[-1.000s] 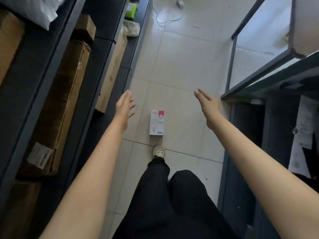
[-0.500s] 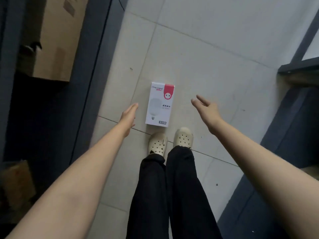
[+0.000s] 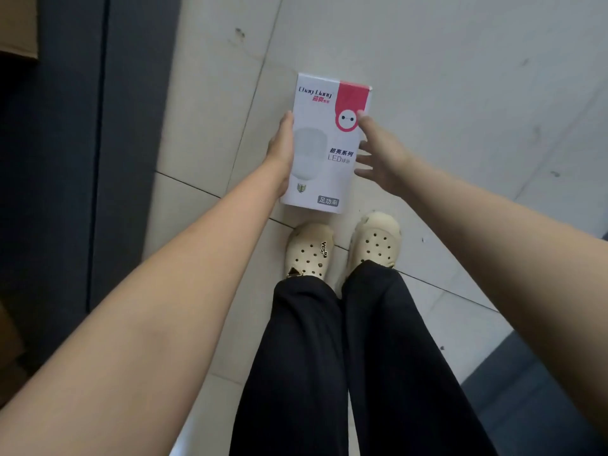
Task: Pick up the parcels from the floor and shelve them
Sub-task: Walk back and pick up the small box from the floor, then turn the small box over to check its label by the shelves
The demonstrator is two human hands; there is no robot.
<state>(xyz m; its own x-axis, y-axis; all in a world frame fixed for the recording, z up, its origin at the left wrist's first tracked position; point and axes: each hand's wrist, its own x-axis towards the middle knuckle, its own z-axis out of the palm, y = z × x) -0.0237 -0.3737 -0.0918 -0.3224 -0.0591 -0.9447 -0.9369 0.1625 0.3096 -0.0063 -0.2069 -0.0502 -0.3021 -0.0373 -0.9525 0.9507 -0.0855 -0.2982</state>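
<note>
below, flat rectangular bulb box (image 3: 325,143) (glossy white card), left hand (image 3: 280,149), right hand (image 3: 378,153) flanking

The LED bulb box (image 3: 325,143) lies lengthwise on the tiled floor (image 3: 460,93), just ahead of the two clogs (image 3: 342,246). The left hand (image 3: 281,149) is against its left edge, the right hand (image 3: 378,153) at its right edge (fingers spread). A shelving unit (image 3: 98,159) stands along the left, another (image 3: 533,390) at lower right.
</note>
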